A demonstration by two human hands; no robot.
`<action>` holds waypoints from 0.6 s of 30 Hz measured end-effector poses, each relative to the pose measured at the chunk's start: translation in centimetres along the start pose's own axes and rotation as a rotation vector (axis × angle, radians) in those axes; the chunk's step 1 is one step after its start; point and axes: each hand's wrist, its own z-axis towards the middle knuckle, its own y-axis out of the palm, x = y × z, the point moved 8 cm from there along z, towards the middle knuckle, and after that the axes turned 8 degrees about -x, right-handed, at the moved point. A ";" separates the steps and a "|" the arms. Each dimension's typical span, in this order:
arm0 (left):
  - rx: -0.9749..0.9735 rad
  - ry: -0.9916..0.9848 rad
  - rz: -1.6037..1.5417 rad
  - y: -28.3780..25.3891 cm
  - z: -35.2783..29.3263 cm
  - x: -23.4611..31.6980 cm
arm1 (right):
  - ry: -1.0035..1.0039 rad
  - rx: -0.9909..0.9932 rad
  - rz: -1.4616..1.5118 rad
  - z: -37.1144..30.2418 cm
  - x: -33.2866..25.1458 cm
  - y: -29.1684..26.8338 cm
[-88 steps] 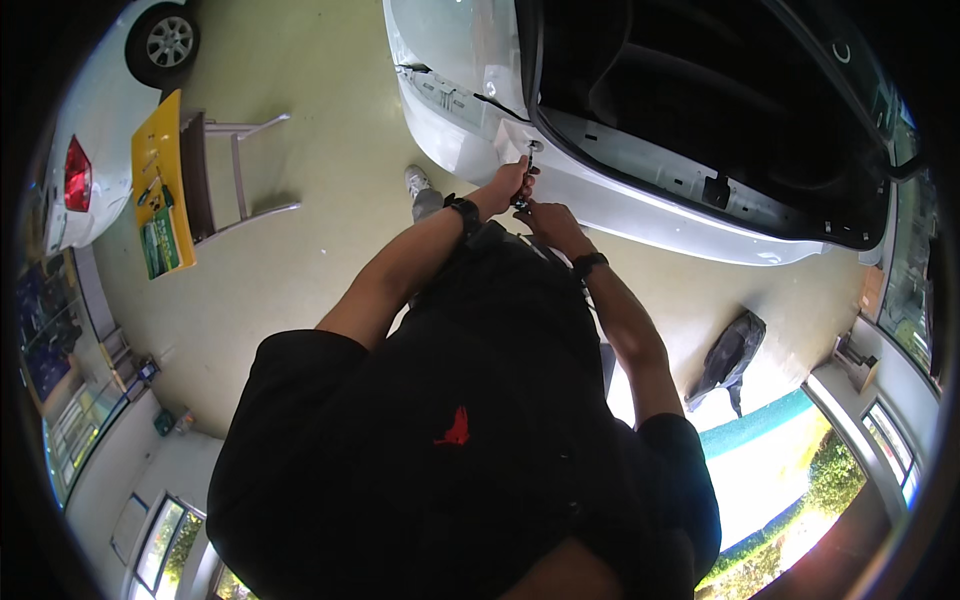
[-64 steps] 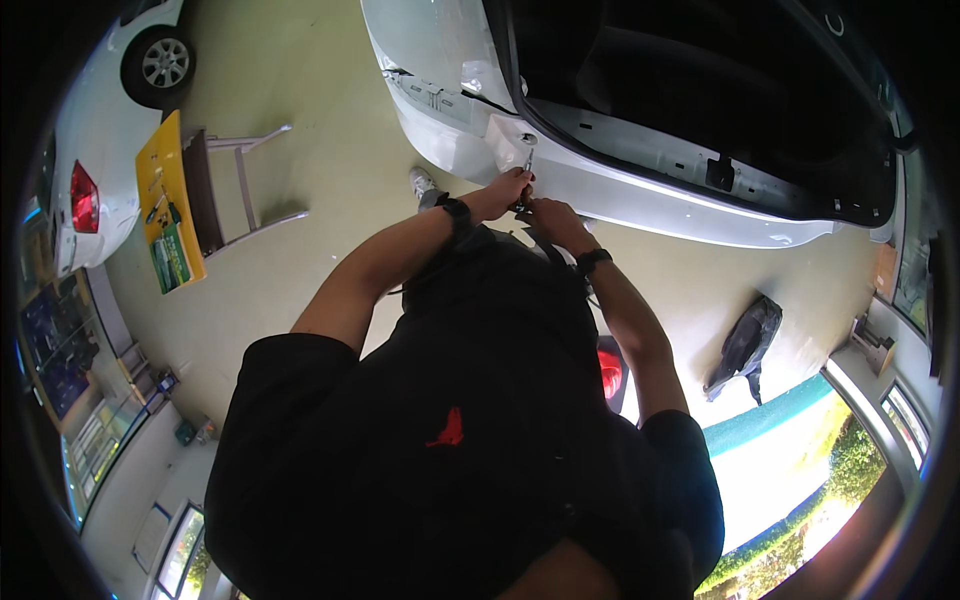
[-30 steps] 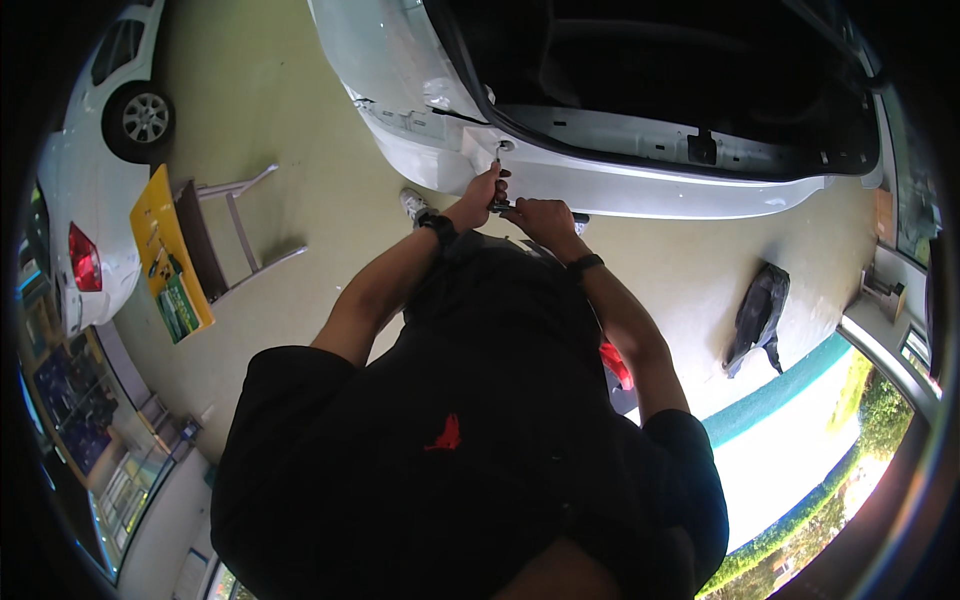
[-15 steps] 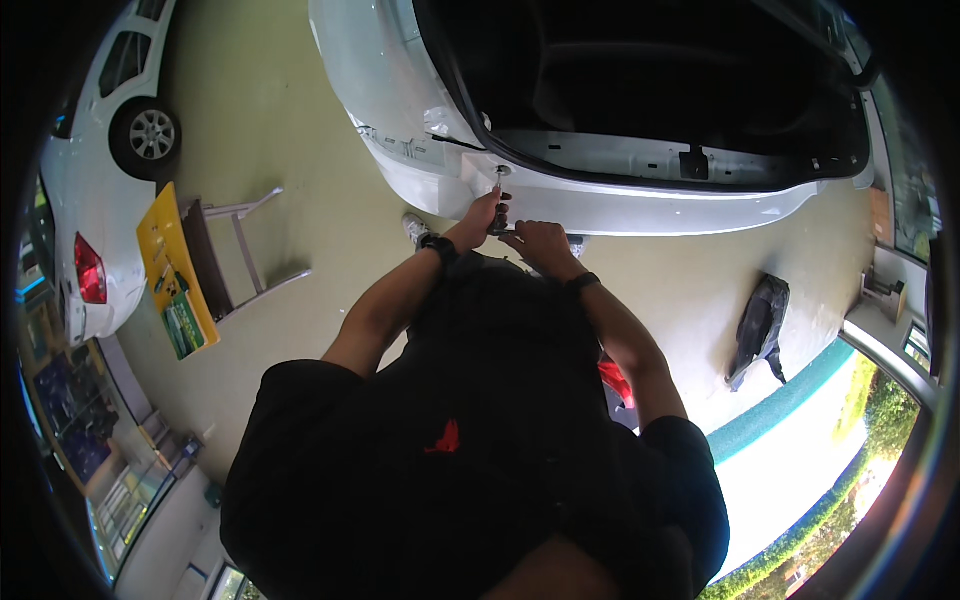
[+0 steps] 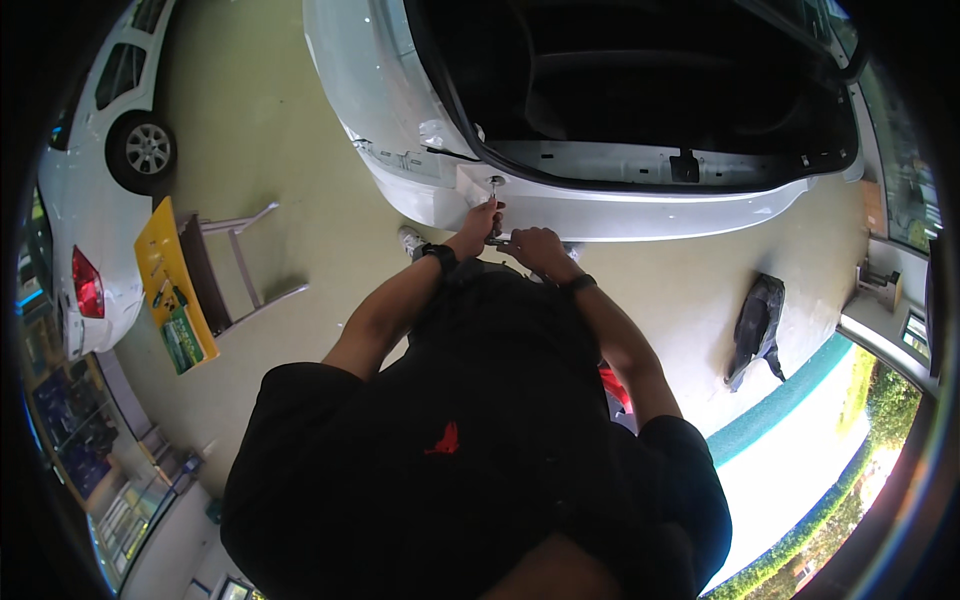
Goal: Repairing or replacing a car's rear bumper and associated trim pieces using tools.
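Both my hands are at the rear of a white car (image 5: 600, 211) with its trunk open. My left hand (image 5: 476, 230) is closed around the slim metal shaft of what looks like a ratchet wrench (image 5: 493, 190). The shaft's far end meets a round spot on the white panel below the left corner of the trunk opening. Just to the right, my right hand (image 5: 538, 250) is closed on the tool's short handle, which lies crosswise to the shaft. My fingers hide most of the handle and the joint between the parts.
On the left stands a yellow-topped folding table (image 5: 160, 245) with small tools and a green case (image 5: 182, 340). Beyond it is another white car (image 5: 105, 225). A black car part (image 5: 758, 330) lies on the floor at right. My shoe (image 5: 411, 240) shows below the bumper.
The whole view has shifted slightly, with the car and table a little lower and further left. Both hands keep their hold on the ratchet wrench with little visible movement.
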 end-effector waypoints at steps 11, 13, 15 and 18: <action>0.005 -0.073 -0.201 0.7 0.4 -0.2 | -0.268 0.051 0.108 -1.7 0.2 -2.0; -0.013 -0.073 -0.294 1.2 0.4 -0.4 | -0.224 0.028 0.117 -1.3 1.3 -0.5; 0.020 -0.068 -0.202 0.9 0.1 -0.3 | -0.181 0.005 0.127 -1.0 1.8 0.2; 0.058 -0.044 -0.073 -0.2 0.1 0.1 | 0.000 -0.080 0.022 -0.7 1.6 0.0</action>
